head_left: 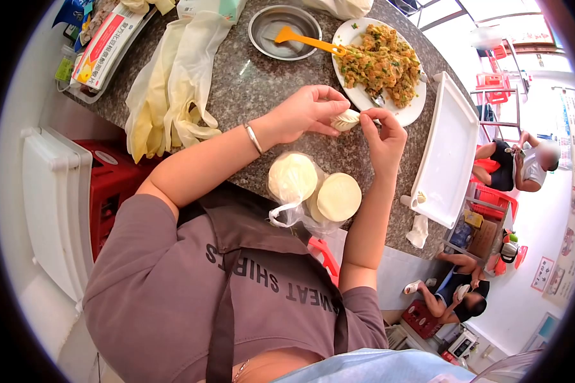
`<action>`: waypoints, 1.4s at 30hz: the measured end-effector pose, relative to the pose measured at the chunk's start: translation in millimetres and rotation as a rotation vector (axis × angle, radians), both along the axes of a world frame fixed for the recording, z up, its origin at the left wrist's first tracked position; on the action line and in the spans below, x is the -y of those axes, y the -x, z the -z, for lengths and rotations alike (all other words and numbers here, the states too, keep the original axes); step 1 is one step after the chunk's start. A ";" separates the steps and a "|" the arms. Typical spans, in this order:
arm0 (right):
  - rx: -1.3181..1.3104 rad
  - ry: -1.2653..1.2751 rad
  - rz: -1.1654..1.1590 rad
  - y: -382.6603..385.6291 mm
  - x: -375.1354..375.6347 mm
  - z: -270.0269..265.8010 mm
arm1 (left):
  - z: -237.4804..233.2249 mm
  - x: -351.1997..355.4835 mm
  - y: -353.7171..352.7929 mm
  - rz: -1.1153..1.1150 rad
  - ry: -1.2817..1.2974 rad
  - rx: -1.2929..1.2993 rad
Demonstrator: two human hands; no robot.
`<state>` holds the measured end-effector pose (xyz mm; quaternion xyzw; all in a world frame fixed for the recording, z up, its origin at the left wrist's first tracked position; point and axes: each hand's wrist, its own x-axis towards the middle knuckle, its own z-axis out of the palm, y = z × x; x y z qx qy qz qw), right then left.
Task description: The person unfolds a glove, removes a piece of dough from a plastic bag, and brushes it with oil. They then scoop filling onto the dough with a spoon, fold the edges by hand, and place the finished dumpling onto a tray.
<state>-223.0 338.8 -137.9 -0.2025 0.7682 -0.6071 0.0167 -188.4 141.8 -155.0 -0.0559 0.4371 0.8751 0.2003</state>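
Observation:
A small pleated dumpling (345,120) is held above the counter between my two hands. My left hand (313,113), with a bangle on its wrist, has its fingers closed around the dumpling's left side. The thumb and forefinger of my right hand (382,131) pinch its right end. Just below my hands, two stacks of round dumpling wrappers (338,197) lie in a clear plastic bag (294,214). Beyond them, a white plate (359,96) bears a heap of chopped filling (383,64), with a metal utensil partly buried at its near edge.
An orange spatula (306,41) bridges a metal bowl (262,45) and the plate. A white tray (446,153) lies to the right, with a small pale piece at its near end. Pale gloves (179,83) drape the left side. Two people (535,166) sit beyond the counter.

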 end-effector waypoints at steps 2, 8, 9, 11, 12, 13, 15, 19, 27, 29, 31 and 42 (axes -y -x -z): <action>-0.012 -0.015 0.013 0.0 0.7 -0.9 | -0.5 0.0 -0.1 -0.014 -0.001 0.017; -0.034 -0.042 0.001 3.6 -5.1 2.2 | 4.3 2.1 2.3 -0.014 -0.050 0.022; -0.037 -0.043 0.001 3.3 -3.1 -0.3 | 3.9 3.0 2.7 -0.006 -0.063 0.020; -0.239 -0.075 -0.017 2.1 2.7 -8.9 | 0.7 5.3 2.9 0.009 -0.075 0.009; -0.256 -0.176 -0.082 0.0 3.3 -14.6 | -3.5 4.8 1.2 -0.008 -0.005 0.004; -0.196 -0.204 -0.113 -5.9 7.4 -18.7 | -6.2 2.5 0.2 -0.015 0.064 -0.003; -0.215 -0.328 -0.201 -6.2 7.4 -19.6 | -1.9 0.1 -2.7 0.007 0.009 -0.053; -0.176 -0.239 -0.120 -14.4 -7.3 -32.9 | -8.7 0.1 -3.1 0.154 -0.062 -0.077; -0.081 -0.383 0.355 -11.2 -179.5 -30.1 | -11.9 -3.7 -5.6 0.233 0.023 -0.139; 0.018 -0.459 0.432 -9.0 -216.1 -22.1 | -10.7 -3.9 -5.1 0.231 0.035 -0.141; 0.168 -0.427 0.393 -9.6 -234.1 -14.7 | -10.6 -4.3 -5.0 0.233 0.051 -0.148; 0.383 -0.455 0.136 -13.6 -236.4 -35.6 | -5.0 -2.9 0.1 0.224 0.096 -0.156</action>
